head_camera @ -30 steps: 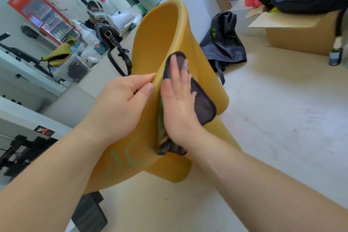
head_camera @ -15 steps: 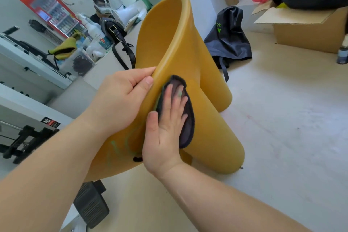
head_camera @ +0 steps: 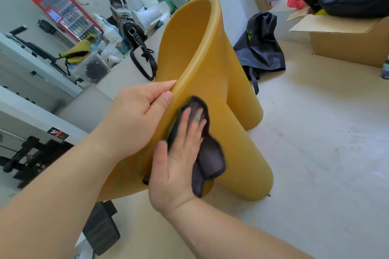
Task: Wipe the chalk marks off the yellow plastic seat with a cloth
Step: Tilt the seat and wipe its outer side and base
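The yellow plastic seat (head_camera: 197, 48) stands tilted on the pale floor, its hollow side facing left. My left hand (head_camera: 134, 120) grips its curved rim, thumb on the outer face. My right hand (head_camera: 179, 153) lies flat, fingers spread, and presses a dark grey cloth (head_camera: 210, 160) against the seat's outer wall just right of the rim. The cloth's lower end hangs loose below my palm. Faint greenish chalk smears (head_camera: 123, 166) show on the seat's lower left part, partly hidden by my left forearm.
A black bag (head_camera: 261, 48) lies on the floor behind the seat. A cardboard box (head_camera: 347, 42) with dark bags on top stands at the right. A grey counter (head_camera: 117, 78) carries a black handbag and bottles. A black pedal-like object (head_camera: 101, 229) lies near my left arm.
My right hand slid the cloth down along the seat's outer wall, then shifted slightly; the cloth now hangs unfolded below my palm. The left hand keeps its grip on the rim.
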`<state>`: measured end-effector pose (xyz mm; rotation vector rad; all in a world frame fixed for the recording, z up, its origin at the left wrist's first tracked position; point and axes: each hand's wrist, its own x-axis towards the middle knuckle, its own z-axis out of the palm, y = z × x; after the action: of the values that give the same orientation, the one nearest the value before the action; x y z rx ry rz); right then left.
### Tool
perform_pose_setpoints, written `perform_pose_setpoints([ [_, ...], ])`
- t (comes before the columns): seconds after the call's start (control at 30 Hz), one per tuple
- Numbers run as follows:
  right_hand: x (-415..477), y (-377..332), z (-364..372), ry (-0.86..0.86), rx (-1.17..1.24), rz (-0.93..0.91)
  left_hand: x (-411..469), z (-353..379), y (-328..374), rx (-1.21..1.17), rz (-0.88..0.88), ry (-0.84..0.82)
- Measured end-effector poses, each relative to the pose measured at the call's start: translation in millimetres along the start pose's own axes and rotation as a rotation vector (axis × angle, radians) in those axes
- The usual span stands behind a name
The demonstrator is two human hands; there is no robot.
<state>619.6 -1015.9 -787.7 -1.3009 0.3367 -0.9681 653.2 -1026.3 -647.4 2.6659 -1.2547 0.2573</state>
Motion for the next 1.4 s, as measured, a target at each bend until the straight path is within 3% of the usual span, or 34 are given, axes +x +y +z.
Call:
perform_pose_setpoints([
  [0.17, 45.4, 7.2, -10.9, 0.053, -0.046, 0.054, -1.0, -1.1, -3.9, 0.016, 0.006, 0.003],
  [0.33, 134.6, 25.9, -47.2, 0.063, 0.026, 0.307, -1.4, 0.0, -3.3, 0.024, 0.005, -0.027],
  [0.47, 76.8, 24.8, -24.7, 0.143, -0.079, 0.137, -0.9, -0.1, -3.5, 0.011, 0.014, -0.024],
  [0.6, 29.8, 76.3, -24.4, 0.139, -0.199, 0.054, -1.2, -0.3, -2.7, 0.003, -0.008, -0.005],
  [0.8, 45.8, 100.9, -36.7, 0.316, -0.184, 0.334, -2.4, 0.1, -0.3, 0.026, -0.041, -0.01],
  [0.87, 48.7, 76.7, -27.3, 0.316, -0.207, 0.251, -3.8, 0.0, 1.5, 0.039, -0.041, -0.001],
  [0.93, 46.6, 55.7, -10.8, 0.25, -0.197, 0.035, -4.2, -0.6, 3.5, 0.042, -0.037, 0.005],
  [1.0, 44.9, 58.5, -5.7, 0.22, -0.189, -0.022, -3.6, -1.4, 5.7, 0.035, -0.038, 0.002],
  [1.17, 28.1, 143.6, -46.1, 0.363, -0.242, 0.412, -4.9, -0.1, 7.9, 0.005, -0.049, 0.005],
  [1.27, 28.4, 151.3, -53.3, 0.394, -0.165, 0.666, -4.6, 0.8, 7.9, 0.02, -0.045, 0.006],
  [1.33, 31.8, 124.8, -40.6, 0.381, -0.164, 0.629, -4.1, 0.2, 10.1, 0.041, -0.018, 0.009],
  [1.4, 29.5, 91.7, -19.8, 0.347, -0.175, 0.471, -1.5, 0.2, 14.5, 0.075, 0.01, 0.015],
])
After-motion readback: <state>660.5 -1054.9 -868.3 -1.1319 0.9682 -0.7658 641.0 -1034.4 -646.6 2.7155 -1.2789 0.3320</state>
